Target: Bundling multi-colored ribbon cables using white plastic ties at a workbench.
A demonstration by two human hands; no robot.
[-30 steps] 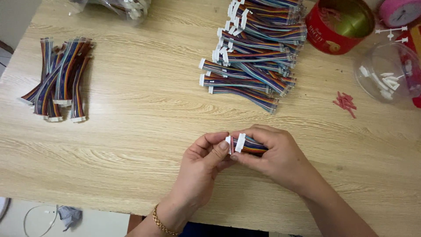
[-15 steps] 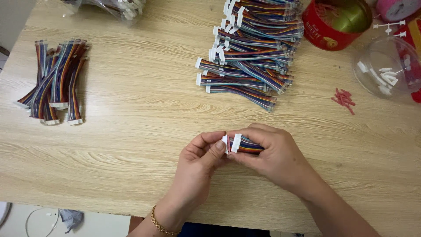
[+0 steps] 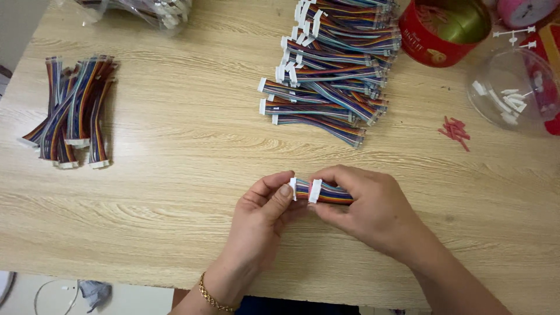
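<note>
A short rainbow ribbon cable [image 3: 326, 192] with white connectors is held just above the tabletop [image 3: 175, 175], near its front edge. The right hand [image 3: 367, 213] wraps the wires to steady them, while the left hand [image 3: 262, 219] pinches the connector end. A stack of similar cables [image 3: 332, 64] lies beyond; a smaller bundle [image 3: 73, 111] sits far left.

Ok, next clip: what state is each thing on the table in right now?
Left hand: pinching a white connector.
Right hand: gripping the folded cable.
Held cable: doubled over, both connectors side by side.
Big cable pile: loosely stacked.
Small cable pile: bent bundles, lying flat.
Red tin: open.
Clear bowl: holds white parts.
</note>
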